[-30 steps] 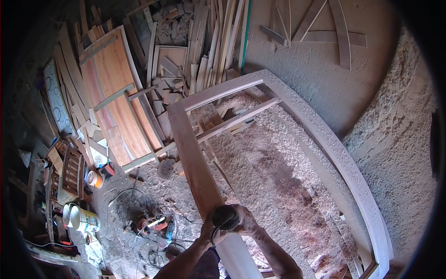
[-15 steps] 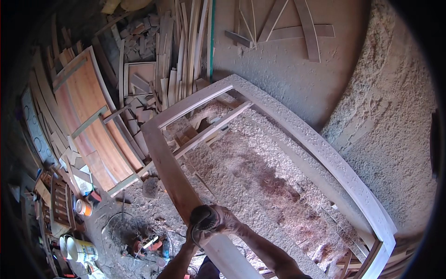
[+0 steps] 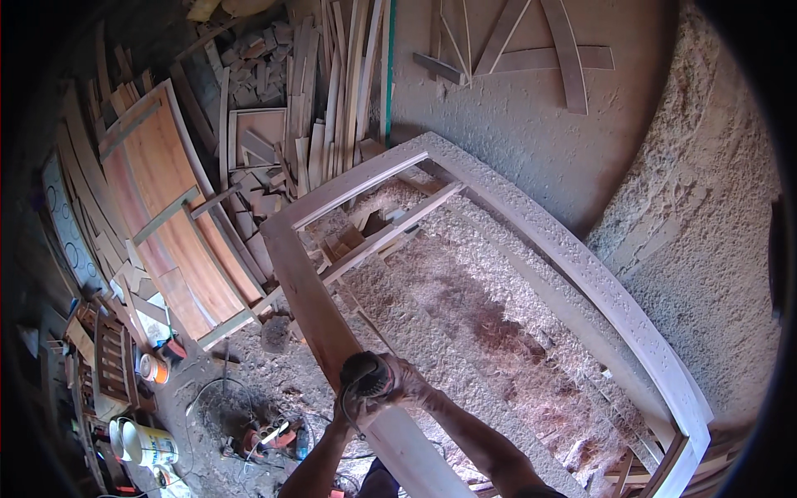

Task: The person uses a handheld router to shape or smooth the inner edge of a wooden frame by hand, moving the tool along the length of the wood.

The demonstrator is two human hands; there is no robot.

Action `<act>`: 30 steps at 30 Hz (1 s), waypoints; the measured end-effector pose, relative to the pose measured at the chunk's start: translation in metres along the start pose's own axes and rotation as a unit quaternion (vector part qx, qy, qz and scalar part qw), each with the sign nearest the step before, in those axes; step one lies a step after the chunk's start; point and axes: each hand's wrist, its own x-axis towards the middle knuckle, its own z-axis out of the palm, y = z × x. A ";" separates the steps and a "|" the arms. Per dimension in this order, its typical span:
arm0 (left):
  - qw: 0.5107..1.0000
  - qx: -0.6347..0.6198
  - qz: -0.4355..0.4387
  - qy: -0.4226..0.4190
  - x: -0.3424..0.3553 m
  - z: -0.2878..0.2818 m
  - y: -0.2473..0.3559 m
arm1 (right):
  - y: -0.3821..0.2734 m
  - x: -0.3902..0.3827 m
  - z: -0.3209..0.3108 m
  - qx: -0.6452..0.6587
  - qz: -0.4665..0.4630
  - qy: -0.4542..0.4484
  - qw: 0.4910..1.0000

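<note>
Right hand [image 3: 408, 383]: fingers curled around the side of a dark power tool [image 3: 367, 375]. Left hand [image 3: 347, 410]: against the tool's near-left side, its fingers largely hidden; from my remote station I cannot tell how they close. The tool sits over the left side board of a large wooden frame [image 3: 303, 282], which runs beneath both hands toward the lower edge. Within the frame I view a crossbar [image 3: 394, 234] near the far end and pale wood shavings [image 3: 506, 332] below. Farther left: a wooden panel [image 3: 170, 257], leaning; white buckets [image 3: 156, 446] on the floor. Beyond, upright planks [image 3: 353, 91] beside a wall [image 3: 498, 124].
</note>
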 end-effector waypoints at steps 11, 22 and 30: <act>0.995 0.071 0.058 0.023 0.017 -0.008 -0.040 | 0.016 0.041 0.002 -0.053 -0.006 0.004 0.999; 0.961 0.141 0.211 0.114 0.053 -0.014 -0.083 | 0.012 0.090 -0.003 -0.071 0.017 0.015 0.997; 0.991 0.077 -0.054 -0.090 0.070 -0.034 -0.134 | 0.026 0.145 0.000 -0.026 0.014 0.004 1.000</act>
